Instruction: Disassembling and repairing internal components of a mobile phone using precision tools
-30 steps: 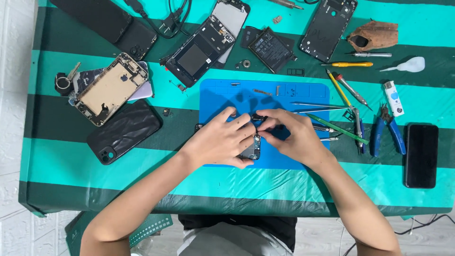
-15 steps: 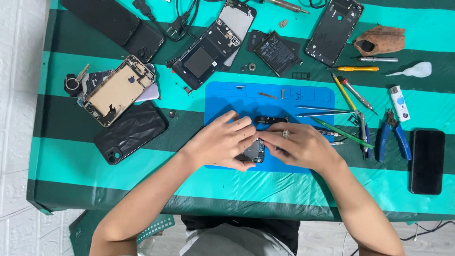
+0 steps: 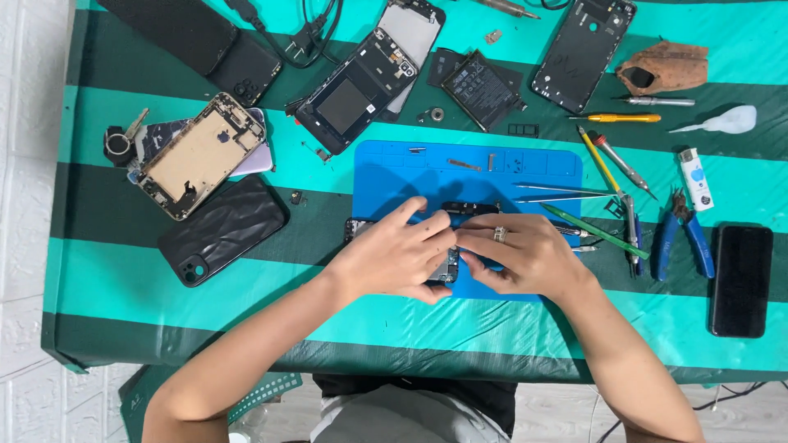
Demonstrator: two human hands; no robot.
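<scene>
Opened dark phone [image 3: 450, 264], flat on blue mat [image 3: 394, 176]

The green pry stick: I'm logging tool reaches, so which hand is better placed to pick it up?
Probably the right hand: the green pry stick lies just past its knuckles on the right. The left hand sits on the far side of the opened phone, which both hands touch.

Striped green table [image 3: 123, 287] under blue mat [image 3: 394, 172], phones, tools

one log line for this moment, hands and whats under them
left hand: on opened phone | right hand: on same phone | phone: on blue mat | nearby: tweezers, blue pliers
</scene>
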